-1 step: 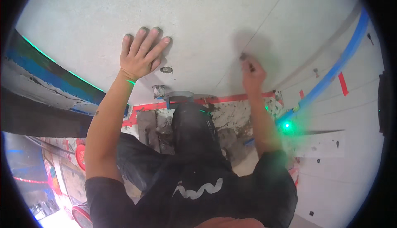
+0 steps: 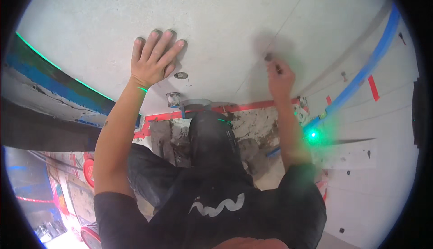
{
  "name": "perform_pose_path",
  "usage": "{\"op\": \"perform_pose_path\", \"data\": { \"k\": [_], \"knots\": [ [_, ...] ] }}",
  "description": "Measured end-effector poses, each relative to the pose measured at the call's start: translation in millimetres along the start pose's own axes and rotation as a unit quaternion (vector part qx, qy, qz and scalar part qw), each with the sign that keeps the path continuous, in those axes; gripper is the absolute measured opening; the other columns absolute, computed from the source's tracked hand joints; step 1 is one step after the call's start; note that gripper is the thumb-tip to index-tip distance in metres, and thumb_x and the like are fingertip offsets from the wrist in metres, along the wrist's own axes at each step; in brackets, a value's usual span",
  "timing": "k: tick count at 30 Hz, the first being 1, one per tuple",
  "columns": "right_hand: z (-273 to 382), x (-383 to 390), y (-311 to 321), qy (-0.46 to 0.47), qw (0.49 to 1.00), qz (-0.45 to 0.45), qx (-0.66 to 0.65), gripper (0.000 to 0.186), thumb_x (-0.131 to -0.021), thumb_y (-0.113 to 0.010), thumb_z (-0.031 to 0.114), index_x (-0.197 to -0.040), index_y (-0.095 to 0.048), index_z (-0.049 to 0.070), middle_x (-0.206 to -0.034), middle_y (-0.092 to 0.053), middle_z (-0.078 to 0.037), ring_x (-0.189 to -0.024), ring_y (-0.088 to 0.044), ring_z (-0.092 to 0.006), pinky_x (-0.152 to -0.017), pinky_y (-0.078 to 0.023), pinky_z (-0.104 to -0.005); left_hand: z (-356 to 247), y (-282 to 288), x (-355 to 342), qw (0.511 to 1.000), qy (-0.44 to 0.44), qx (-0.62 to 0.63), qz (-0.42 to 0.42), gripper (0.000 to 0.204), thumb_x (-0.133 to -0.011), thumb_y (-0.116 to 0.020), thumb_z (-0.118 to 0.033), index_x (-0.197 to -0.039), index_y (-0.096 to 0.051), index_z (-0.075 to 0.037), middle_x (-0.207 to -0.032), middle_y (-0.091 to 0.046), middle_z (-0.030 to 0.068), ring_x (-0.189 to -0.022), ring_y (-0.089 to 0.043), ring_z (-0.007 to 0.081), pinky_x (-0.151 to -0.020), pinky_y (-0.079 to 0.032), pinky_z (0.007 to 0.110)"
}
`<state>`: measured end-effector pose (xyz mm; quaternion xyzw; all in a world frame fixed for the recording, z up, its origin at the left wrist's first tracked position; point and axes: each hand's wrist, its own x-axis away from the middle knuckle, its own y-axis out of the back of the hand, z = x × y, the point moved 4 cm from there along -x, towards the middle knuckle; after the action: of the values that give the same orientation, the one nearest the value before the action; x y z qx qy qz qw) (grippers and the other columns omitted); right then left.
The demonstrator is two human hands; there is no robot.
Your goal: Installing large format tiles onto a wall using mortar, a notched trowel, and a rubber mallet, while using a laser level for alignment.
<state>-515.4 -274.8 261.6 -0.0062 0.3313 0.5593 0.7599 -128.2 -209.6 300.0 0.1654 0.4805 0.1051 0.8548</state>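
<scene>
My left hand (image 2: 154, 60) lies flat on a large pale grey panel (image 2: 216, 28), fingers spread. A small hole with a dark rim (image 2: 181, 76) is just below its thumb. My right hand (image 2: 281, 77) is closed on a small dark object (image 2: 269, 57), whose tip is at the panel; its kind cannot be made out. A thin dark line (image 2: 288, 16) runs slanting across the panel past that tip. Below the left hand, a short round fitting (image 2: 172, 99) sticks out near the panel's lower edge.
A long blue bar with a small vial (image 2: 361, 80), like a spirit level, stands at the right near a bright green light (image 2: 313, 135). Red tape (image 2: 255, 107) borders the panel's lower edge. A blue-stained curved ledge (image 2: 58, 77) with a green line lies left.
My right hand has shifted slightly up and to the right with the small dark object, along the line. The left hand has stayed in place.
</scene>
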Motion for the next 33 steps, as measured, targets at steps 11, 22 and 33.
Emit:
{"op": "perform_pose_path", "data": {
  "k": [11,22,33],
  "knots": [
    [-250,363,50,-0.191,0.762,0.402,0.471,0.017,-0.085,-0.064,0.018,-0.093,-0.073,0.006,-0.090,-0.072,-0.021,-0.091,-0.071,-0.0380,-0.081,-0.055,-0.0506,-4,8,-2,0.999,0.020,0.041,-0.007,0.052,-0.092,-0.052,-0.038,-0.143,-0.059,-0.035,-0.154,-0.049,0.0026,-0.146,-0.040,0.0262,-0.122,-0.019,0.048],
    [-93,141,1,0.011,0.988,-0.043,0.150,0.020,-0.093,-0.067,0.023,-0.089,-0.065,0.003,-0.080,-0.066,-0.019,-0.076,-0.065,-0.0383,-0.068,-0.049,-0.0483,52,53,-48,0.996,0.035,0.086,-0.010,0.059,-0.087,-0.061,-0.035,-0.146,-0.057,-0.029,-0.160,-0.040,0.0110,-0.150,-0.032,0.0340,-0.122,-0.014,0.054],
    [13,1,-14,0.136,0.979,-0.143,0.052,0.009,-0.088,-0.073,0.015,-0.087,-0.067,0.008,-0.079,-0.069,-0.011,-0.068,-0.069,-0.0279,-0.063,-0.054,-0.0388,102,67,-75,0.983,0.088,-0.064,-0.149,0.056,-0.096,-0.048,-0.041,-0.146,-0.056,-0.015,-0.156,-0.042,0.0216,-0.149,-0.031,0.0397,-0.123,-0.008,0.053]
  ]
}}
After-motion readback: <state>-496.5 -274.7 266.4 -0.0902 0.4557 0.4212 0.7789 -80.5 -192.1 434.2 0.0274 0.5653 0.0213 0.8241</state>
